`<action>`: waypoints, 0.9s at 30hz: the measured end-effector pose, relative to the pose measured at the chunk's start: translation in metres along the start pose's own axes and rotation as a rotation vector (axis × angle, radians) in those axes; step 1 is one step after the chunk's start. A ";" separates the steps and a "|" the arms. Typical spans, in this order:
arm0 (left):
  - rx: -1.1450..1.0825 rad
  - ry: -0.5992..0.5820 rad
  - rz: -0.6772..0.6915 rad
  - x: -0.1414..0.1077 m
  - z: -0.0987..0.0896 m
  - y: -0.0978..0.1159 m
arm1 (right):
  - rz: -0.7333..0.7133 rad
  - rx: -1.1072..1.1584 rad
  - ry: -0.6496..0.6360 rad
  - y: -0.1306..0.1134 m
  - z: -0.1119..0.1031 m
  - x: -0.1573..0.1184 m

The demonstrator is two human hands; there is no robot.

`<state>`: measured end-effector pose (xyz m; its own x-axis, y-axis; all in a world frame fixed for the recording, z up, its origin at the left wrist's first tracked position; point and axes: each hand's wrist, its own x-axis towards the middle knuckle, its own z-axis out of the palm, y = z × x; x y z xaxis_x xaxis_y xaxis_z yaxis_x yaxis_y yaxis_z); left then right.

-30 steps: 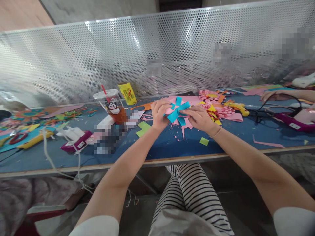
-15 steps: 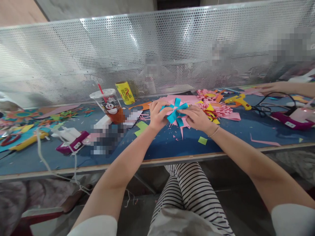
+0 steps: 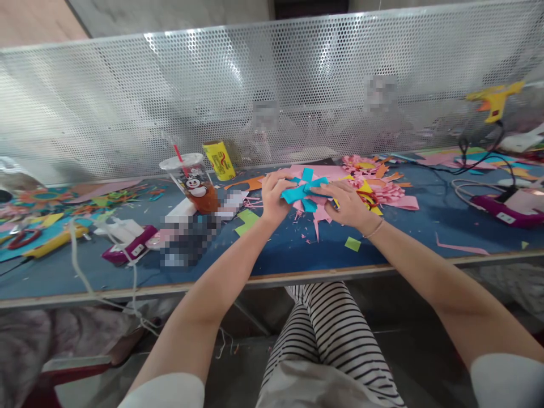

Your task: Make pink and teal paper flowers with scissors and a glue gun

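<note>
A blue paper flower (image 3: pixel 305 190) made of looped strips is held up just over the table, between both hands. My left hand (image 3: pixel 276 195) is closed on its left side, the fingers at the petals. From the right, my right hand (image 3: pixel 345 201) has its fingers on a right-hand petal, the thumb lower down. Under and behind the flower lie pink paper pieces (image 3: pixel 321 171) and small pink scraps. Close beyond my right hand are ruffled pink paper flowers (image 3: pixel 363 164), yellow paper and scissors with red-and-yellow handles (image 3: pixel 368 198).
A drink cup (image 3: pixel 195 187) and a yellow can (image 3: pixel 220 160) stand left. Purple power strips (image 3: pixel 127 245) sit at both sides, with cords. A yellow glue gun (image 3: pixel 495 99) is raised at the right, cord hanging. Another glue gun (image 3: pixel 53 243) lies left. A perforated metal screen (image 3: pixel 238 85) runs behind.
The yellow glue gun at the right has risen off the table and moved right; the co-worker's hand there is out of sight. The blue flower has tilted and turned slightly in my hands.
</note>
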<state>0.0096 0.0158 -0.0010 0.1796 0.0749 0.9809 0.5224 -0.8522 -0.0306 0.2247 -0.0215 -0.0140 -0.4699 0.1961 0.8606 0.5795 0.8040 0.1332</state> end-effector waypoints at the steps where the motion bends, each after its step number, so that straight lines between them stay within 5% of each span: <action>1: -0.010 0.003 -0.022 0.000 0.000 0.000 | 0.013 0.006 0.008 0.000 -0.001 0.001; 6: -0.034 0.028 -0.026 0.000 -0.003 0.002 | -0.021 0.019 0.070 0.001 -0.004 0.001; 23: -0.142 0.011 0.078 0.005 -0.002 0.005 | -0.172 -0.052 -0.102 0.006 -0.006 -0.001; 27: -0.132 -0.004 0.012 0.003 0.000 0.004 | -0.161 -0.058 -0.113 0.005 -0.006 0.000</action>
<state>0.0124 0.0129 0.0022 0.1893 0.0660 0.9797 0.4057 -0.9138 -0.0168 0.2319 -0.0208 -0.0105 -0.6295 0.1319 0.7657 0.5264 0.7973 0.2954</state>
